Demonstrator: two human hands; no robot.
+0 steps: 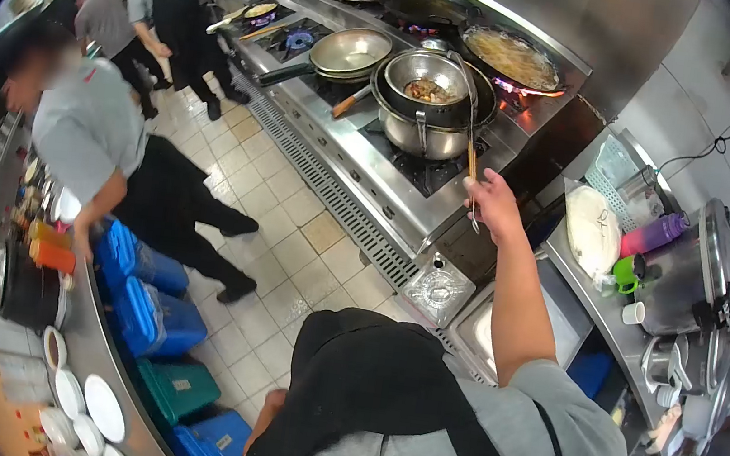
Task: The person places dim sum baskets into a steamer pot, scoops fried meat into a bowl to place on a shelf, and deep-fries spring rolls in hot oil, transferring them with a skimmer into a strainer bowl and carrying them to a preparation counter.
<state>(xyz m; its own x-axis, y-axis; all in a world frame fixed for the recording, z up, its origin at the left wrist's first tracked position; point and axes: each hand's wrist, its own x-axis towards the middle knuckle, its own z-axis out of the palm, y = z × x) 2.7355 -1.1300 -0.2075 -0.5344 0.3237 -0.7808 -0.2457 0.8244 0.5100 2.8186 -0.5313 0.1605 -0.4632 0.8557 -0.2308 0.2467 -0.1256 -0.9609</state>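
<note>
Stainless steel forms the stove (373,161), whose front edge is bordered by a slotted grate (324,187). Open tiled floor (271,216) lies between this edge and the left-side tabletop (106,369). The right hand (491,207) is above the near stove corner; its fingers are closed around the lower handle of the long-handled utensil (472,150). The utensil shaft crosses the rim of the metal bowl stack and slopes down toward the hand.

The upper bowl (427,77) is round, smooth-walled metal and contains brown pieces; it sits over a steel pot (426,135). Behind it, a wide wok (512,56) with bubbling, yellowish contents stands over flame. A wooden-handled tool (351,101) lies left of the pot, near the stacked pans (350,51).

Right of the arm, a white cloth-like bundle (591,228) and a purple-pink bottle (654,234) rest on the side counter (598,298).

The left hand (272,403) is mostly hidden beside the black apron (366,369); the state of its fingers cannot be determined. The utensil's working end is not distinguishable. Dark vignetting cuts off the view's corners.
</note>
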